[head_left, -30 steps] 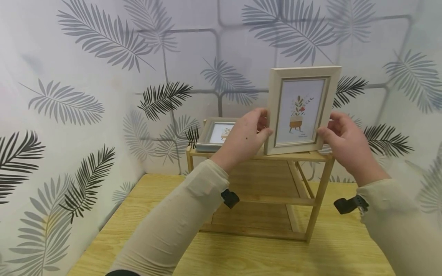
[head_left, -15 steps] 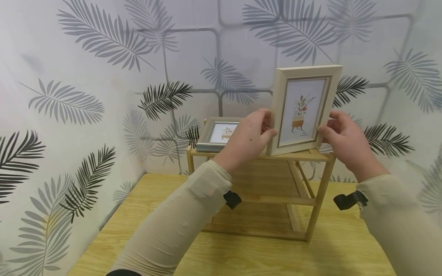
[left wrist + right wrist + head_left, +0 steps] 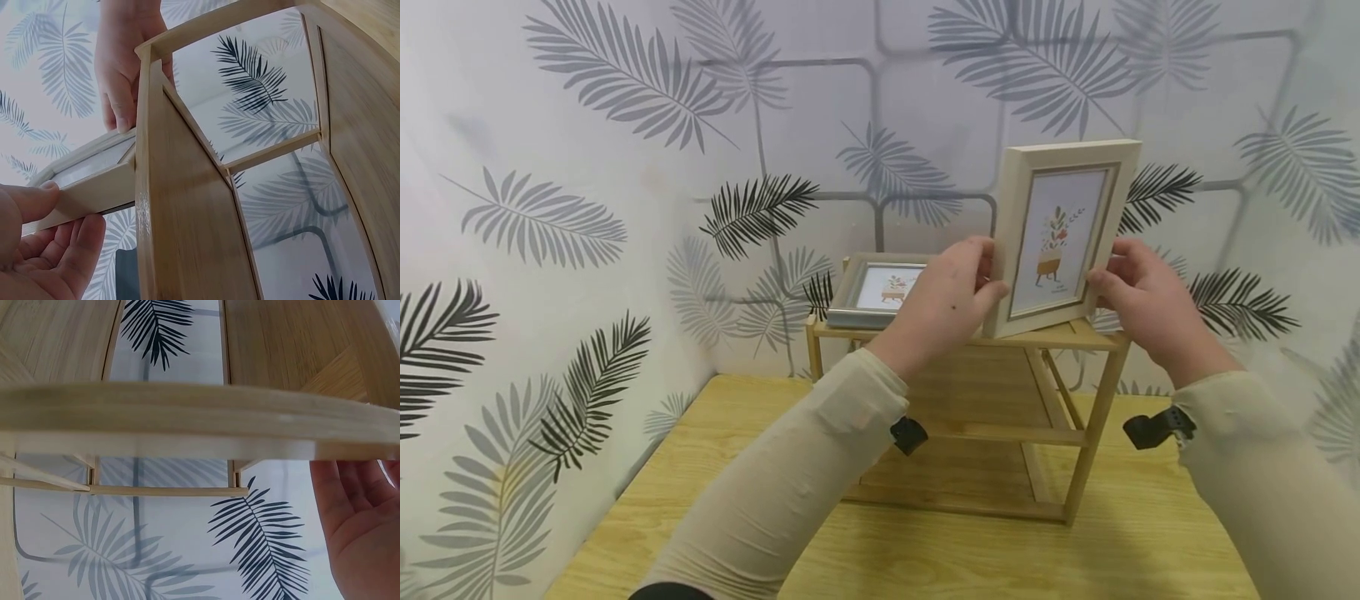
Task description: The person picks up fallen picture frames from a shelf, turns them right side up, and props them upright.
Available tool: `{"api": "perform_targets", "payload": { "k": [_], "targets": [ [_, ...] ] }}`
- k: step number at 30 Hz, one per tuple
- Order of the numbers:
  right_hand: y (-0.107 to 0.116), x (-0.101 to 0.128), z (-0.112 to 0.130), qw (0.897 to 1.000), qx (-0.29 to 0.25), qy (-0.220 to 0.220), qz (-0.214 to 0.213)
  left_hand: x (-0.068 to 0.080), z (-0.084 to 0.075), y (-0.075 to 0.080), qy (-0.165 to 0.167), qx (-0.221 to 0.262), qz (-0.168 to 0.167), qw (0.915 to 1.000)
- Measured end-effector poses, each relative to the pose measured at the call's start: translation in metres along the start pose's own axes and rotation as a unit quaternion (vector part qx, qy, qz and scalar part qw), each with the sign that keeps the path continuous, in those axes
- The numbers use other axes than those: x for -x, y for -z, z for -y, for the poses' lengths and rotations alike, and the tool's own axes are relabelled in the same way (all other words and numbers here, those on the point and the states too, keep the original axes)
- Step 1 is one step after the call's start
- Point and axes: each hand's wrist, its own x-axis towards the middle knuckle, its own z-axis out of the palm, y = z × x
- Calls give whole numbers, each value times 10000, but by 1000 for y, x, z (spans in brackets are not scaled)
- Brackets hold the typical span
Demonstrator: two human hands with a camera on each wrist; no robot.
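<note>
Two hands, picture frame (image 3: pixel 1060 237) more turned

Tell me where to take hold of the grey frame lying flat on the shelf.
Grip the grey picture frame by its two long edges, coming from above and the front. It lies flat on the bamboo shelf's top, near the front-left corner, with the left hand beside its right end.

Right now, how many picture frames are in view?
2. A light wooden picture frame stands upright on the bamboo shelf top, right side, gripped by the left hand and right hand. A grey picture frame lies flat at the left. None seems hidden.
</note>
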Motion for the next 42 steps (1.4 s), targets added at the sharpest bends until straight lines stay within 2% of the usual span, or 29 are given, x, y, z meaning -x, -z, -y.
{"api": "perform_targets", "payload": {
  "k": [11, 14, 18, 27, 36, 42],
  "targets": [
    [3, -5, 1, 9994, 149, 44, 310, -2, -7, -3, -109, -139, 2, 9998],
    [3, -6, 1, 9989, 279, 47, 372, -2, -9, -5, -32, -159, 47, 9999],
    [2, -8, 2, 9984, 380, 93, 419, -3, -12, -8, 73, -8, 110, 9999],
    [2, -15, 1, 9971, 463, 277, 536, -5, -20, -13, 16, 171, 201, 9997],
    [3, -17, 0, 9965, 241, 471, 647, -5, -25, -17, -42, 208, 182, 9996],
    [1, -17, -1, 9963, 85, 511, 679, -5, -27, -21, -140, 405, 139, 9990]
  ]
}}
